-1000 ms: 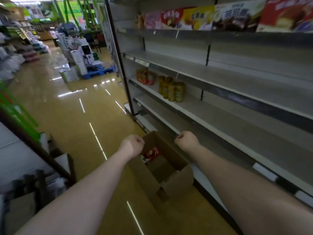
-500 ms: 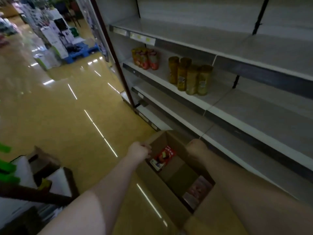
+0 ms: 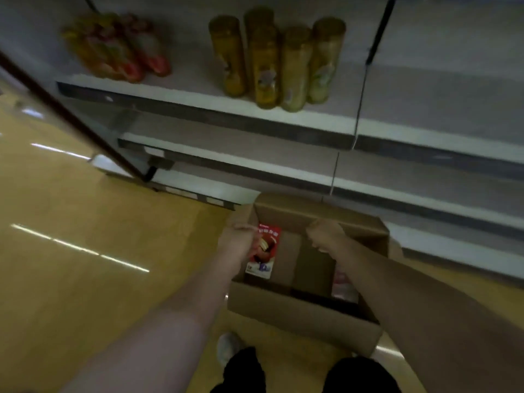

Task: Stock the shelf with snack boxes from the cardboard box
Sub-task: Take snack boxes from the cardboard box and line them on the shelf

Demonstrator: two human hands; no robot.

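Observation:
An open cardboard box (image 3: 300, 316) stands on the yellow floor against the foot of the shelf unit. Inside, a red snack box (image 3: 266, 256) lies flat along the left wall, and a pale pink snack box (image 3: 341, 285) shows at the right, partly hidden by my right forearm. My left hand (image 3: 239, 241) is curled over the box's left rim, its fingers overlapping the red snack box's left edge. My right hand (image 3: 326, 235) is a closed fist above the middle of the box, holding nothing. The lower shelf boards (image 3: 255, 163) above the box are bare.
On the upper shelf (image 3: 198, 100) stand several yellow cylindrical cans (image 3: 283, 61) and, to their left, red and yellow snack bags (image 3: 119, 46). A dark upright post (image 3: 71, 114) ends the shelf unit at the left. My shoe (image 3: 228, 346) is just in front of the box.
My view has tipped down and closed in on the box. Both hands have dropped from above the rim to the box, the left one reaching the red snack box.

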